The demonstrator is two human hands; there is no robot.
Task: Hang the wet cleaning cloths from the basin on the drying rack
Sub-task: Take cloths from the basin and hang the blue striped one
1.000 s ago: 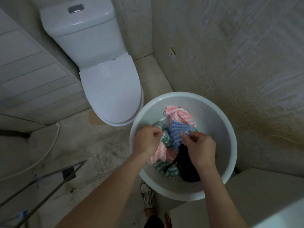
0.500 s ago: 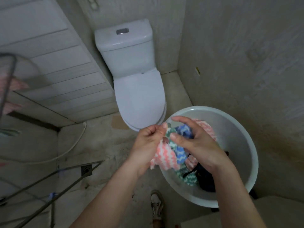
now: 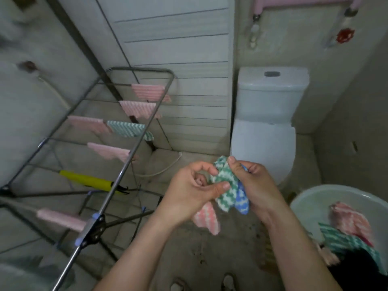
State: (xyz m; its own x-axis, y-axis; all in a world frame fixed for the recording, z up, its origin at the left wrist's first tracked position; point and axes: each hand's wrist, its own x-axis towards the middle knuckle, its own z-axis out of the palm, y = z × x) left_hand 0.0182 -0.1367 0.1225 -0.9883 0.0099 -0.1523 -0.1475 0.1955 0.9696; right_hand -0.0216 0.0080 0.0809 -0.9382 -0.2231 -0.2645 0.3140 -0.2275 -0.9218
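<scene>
Left of the hands stands the rack [image 3: 120, 177], hung cloths [image 3: 128, 128] draped over its bars, mostly pink, one green. The left hand [image 3: 189, 192] pinches a green cloth [image 3: 224, 185] between thumb and fingers, with a pink cloth [image 3: 206, 217] dangling beneath it. The right hand [image 3: 256, 185], close by, pinches that same green cloth and a blue cloth [image 3: 241, 198]. Lower right of the hands, the basin [image 3: 310, 198] holds a heap [image 3: 348, 240] of cloths.
</scene>
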